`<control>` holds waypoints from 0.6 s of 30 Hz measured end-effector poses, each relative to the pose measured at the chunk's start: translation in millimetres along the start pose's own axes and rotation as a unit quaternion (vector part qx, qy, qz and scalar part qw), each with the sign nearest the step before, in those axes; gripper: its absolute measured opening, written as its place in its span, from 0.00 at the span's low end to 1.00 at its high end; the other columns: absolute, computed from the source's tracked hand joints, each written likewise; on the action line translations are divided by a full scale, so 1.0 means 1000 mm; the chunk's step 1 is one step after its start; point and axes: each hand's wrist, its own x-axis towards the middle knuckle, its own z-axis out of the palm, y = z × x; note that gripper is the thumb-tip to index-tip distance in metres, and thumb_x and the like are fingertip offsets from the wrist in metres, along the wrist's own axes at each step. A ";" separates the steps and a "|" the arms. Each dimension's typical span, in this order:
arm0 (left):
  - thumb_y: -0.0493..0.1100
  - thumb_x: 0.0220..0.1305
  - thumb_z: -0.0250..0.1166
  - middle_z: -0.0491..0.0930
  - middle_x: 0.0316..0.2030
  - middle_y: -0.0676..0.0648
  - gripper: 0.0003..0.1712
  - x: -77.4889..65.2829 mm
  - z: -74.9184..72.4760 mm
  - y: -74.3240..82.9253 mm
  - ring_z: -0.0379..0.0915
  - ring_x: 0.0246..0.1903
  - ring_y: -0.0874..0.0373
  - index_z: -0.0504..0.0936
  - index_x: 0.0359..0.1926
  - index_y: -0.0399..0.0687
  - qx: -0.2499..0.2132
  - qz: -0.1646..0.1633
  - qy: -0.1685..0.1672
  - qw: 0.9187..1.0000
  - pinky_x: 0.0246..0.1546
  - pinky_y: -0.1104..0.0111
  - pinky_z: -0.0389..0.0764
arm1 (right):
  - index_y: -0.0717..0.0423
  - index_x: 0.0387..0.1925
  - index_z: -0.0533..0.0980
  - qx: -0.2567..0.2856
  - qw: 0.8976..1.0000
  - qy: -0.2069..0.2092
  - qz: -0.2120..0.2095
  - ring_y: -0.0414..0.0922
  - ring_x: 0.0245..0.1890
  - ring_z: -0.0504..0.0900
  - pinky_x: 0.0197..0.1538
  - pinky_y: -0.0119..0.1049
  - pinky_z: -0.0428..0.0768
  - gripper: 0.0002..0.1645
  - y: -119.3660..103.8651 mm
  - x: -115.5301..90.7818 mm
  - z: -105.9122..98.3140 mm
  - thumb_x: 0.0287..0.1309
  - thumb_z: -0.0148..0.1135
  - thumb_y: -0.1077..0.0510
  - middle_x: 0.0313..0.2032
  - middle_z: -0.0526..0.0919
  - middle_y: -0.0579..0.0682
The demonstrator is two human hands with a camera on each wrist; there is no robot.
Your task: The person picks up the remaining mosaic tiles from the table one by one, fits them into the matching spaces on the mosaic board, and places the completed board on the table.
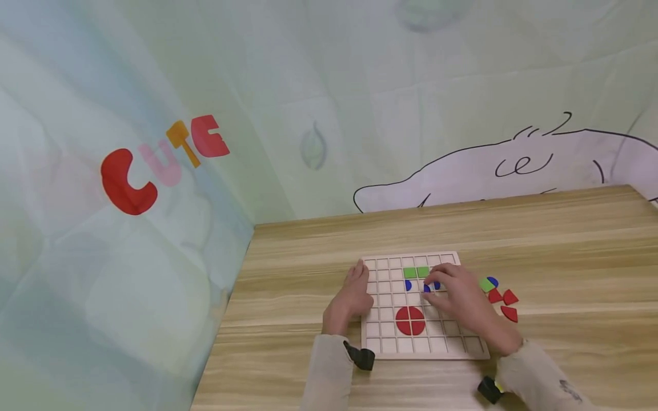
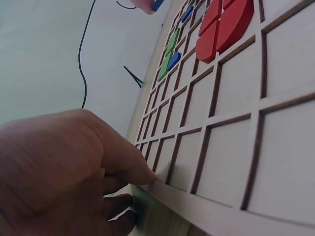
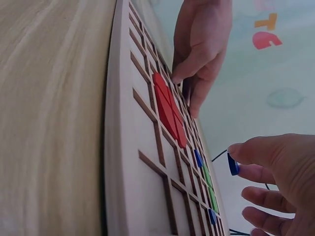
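My right hand pinches a small blue half-round piece between thumb and index finger, above the upper middle of a pale wooden grid board. The other fingers are loosely bent. My left hand holds the board's left edge, thumb on the rim and fingers beside it. Two green squares sit side by side in upper cells. Below them are a blue half-round piece and another blue piece by the right fingers. Red quarter pieces form a circle lower down.
Right of the board, several loose pieces lie on the wooden table: red quarters, a green piece and a blue piece. A printed cloth backdrop stands behind and to the left of the table.
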 end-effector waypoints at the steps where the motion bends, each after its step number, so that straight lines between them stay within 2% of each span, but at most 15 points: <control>1: 0.29 0.54 0.48 0.33 0.72 0.47 0.43 0.000 0.000 0.000 0.28 0.70 0.51 0.44 0.71 0.37 -0.002 0.000 0.000 1.000 0.68 0.60 0.42 | 0.51 0.33 0.82 -0.001 1.000 -0.003 -0.001 0.53 0.46 0.73 0.47 0.52 0.73 0.13 -0.001 0.000 0.001 0.43 0.71 0.53 0.42 0.78 0.52; 8: 0.29 0.54 0.49 0.33 0.72 0.47 0.43 0.000 0.000 0.000 0.27 0.70 0.51 0.44 0.71 0.37 -0.006 -0.002 0.001 1.000 0.68 0.60 0.42 | 0.50 0.31 0.81 -0.014 1.000 -0.020 -0.006 0.51 0.44 0.73 0.47 0.51 0.72 0.12 -0.005 0.004 0.012 0.43 0.72 0.51 0.41 0.77 0.50; 18: 0.29 0.55 0.48 0.34 0.72 0.46 0.42 -0.001 0.000 0.000 0.28 0.70 0.50 0.44 0.71 0.37 0.005 0.002 -0.001 1.000 0.68 0.60 0.42 | 0.48 0.32 0.81 -0.015 0.998 -0.056 0.002 0.50 0.46 0.71 0.50 0.51 0.69 0.11 -0.006 0.005 0.024 0.44 0.70 0.50 0.44 0.77 0.49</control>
